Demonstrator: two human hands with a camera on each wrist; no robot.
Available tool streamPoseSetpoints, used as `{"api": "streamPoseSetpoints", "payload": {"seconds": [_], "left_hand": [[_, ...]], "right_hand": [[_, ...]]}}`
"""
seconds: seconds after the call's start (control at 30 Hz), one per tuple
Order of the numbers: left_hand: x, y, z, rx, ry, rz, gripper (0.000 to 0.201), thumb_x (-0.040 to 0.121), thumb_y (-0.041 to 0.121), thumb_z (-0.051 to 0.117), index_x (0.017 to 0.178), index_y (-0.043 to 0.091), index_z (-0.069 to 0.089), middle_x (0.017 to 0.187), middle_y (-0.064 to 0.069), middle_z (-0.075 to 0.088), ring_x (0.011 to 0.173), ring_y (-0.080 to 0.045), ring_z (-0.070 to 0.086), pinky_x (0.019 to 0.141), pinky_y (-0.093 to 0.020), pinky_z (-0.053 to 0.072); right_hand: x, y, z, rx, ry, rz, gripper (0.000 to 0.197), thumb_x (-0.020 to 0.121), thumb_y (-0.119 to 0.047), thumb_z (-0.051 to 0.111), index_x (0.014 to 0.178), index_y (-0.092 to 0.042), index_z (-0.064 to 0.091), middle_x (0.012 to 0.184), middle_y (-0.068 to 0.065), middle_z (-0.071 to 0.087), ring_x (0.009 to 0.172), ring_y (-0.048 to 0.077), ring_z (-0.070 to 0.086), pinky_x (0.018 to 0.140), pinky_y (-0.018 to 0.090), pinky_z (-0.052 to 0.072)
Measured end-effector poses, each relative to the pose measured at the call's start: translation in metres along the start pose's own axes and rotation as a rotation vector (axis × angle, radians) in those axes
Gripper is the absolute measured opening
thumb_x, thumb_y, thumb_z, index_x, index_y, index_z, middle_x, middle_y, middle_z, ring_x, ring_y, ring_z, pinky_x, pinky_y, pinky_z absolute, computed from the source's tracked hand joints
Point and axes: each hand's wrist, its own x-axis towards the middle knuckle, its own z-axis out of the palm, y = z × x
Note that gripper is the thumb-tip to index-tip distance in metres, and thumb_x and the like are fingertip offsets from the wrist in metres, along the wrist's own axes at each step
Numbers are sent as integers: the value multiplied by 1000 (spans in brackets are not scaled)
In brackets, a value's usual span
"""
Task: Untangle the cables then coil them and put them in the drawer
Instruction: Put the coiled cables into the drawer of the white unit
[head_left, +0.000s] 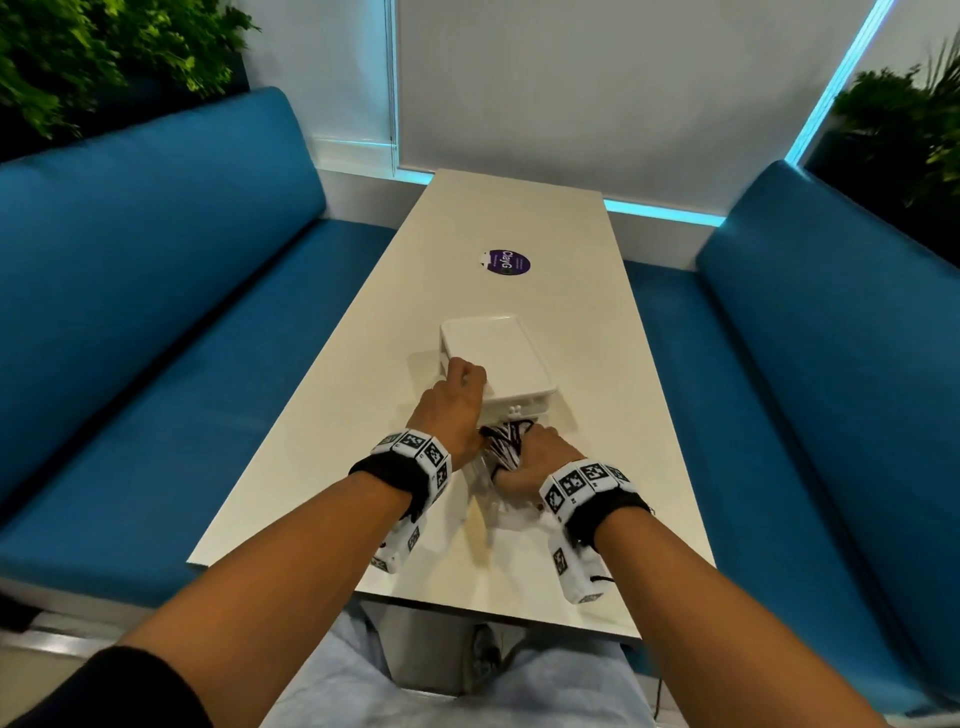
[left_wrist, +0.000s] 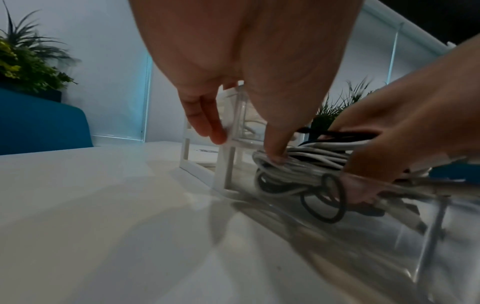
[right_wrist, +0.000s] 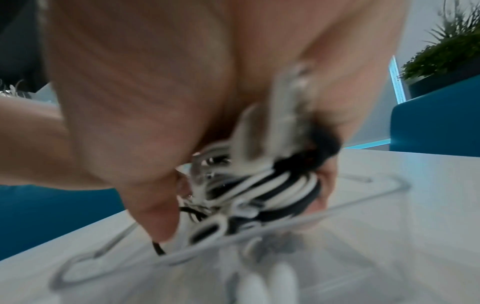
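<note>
My right hand (head_left: 524, 457) gripped the coiled cables (left_wrist: 306, 164) inside the clear drawer (left_wrist: 389, 236). My left hand (head_left: 447, 410), fingers straight, braced the white organizer (head_left: 498, 358), thumb touching the coil. Both sat on a white table (head_left: 597, 322) between blue benches (head_left: 156, 312).

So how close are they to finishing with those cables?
Nearly done. The black and white cables already look coiled into one bundle. The right hand is lowering it into the open clear drawer while the left hand steadies the white drawer unit. Left: release the grip, close the drawer.
</note>
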Motion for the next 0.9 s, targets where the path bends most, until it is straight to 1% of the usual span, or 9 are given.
{"api": "streamPoseSetpoints", "payload": {"seconds": [0.07,0.17,0.27,0.4,0.53,0.63,0.7,0.8,0.9], "left_hand": [[2,3,-3,104,11,-2,75,67,26,85,123,11,38,124,-11,37,86,-32,56,72,-41,47],[4,2,-5,107,1,3,73,68,28,83,123,13,38,123,-9,38,92,-31,54,75,-41,46],[2,-7,-5,-28,-38,12,69,70,27,77,124,16,37,124,-5,35,97,-29,52,77,-39,44],[5,-16,-12,-158,-80,3,69,75,41,70,130,18,37,129,-3,34,102,-26,51,87,-42,46],[4,-4,-5,-19,-11,-3,67,74,34,80,124,14,40,125,-8,38,94,-31,55,77,-42,49],[6,7,-5,89,26,-52,71,71,35,83,122,14,39,122,-8,39,87,-31,56,70,-36,40],[9,12,-8,123,25,-79,74,70,36,84,123,14,38,121,-8,38,85,-31,57,70,-36,36],[13,13,-10,124,16,-80,82,67,40,86,127,14,36,121,-8,38,86,-31,57,74,-39,43],[14,9,-6,95,-3,-54,95,69,40,85,143,23,29,123,-9,36,91,-31,57,82,-43,49]], "right_hand": [[0,3,-3,91,-48,2,61,86,-53,48,130,-11,42,120,16,53,105,32,55,79,32,43],[0,5,4,88,-66,50,49,98,-42,35,130,-6,42,129,20,44,109,37,54,87,38,42],[2,0,12,15,-64,85,41,99,-32,38,126,-2,45,131,21,39,112,42,53,94,45,43],[8,-5,11,6,-83,162,43,94,-29,44,130,-6,44,136,17,36,118,41,50,99,46,42],[7,-4,16,-5,-45,161,48,93,-33,42,133,-7,42,136,17,36,118,40,47,98,46,40],[3,-3,18,36,-24,141,63,94,-46,30,142,-6,34,140,20,34,123,40,42,101,47,37],[3,-1,16,79,-1,118,52,96,-36,29,136,-4,41,136,23,41,120,41,41,100,47,37],[4,-6,9,31,-4,100,32,96,-12,32,115,-5,57,125,19,56,115,36,42,96,43,35],[7,-8,2,-163,-53,90,37,99,-19,34,130,-6,51,135,16,48,125,34,39,105,41,34]]}}
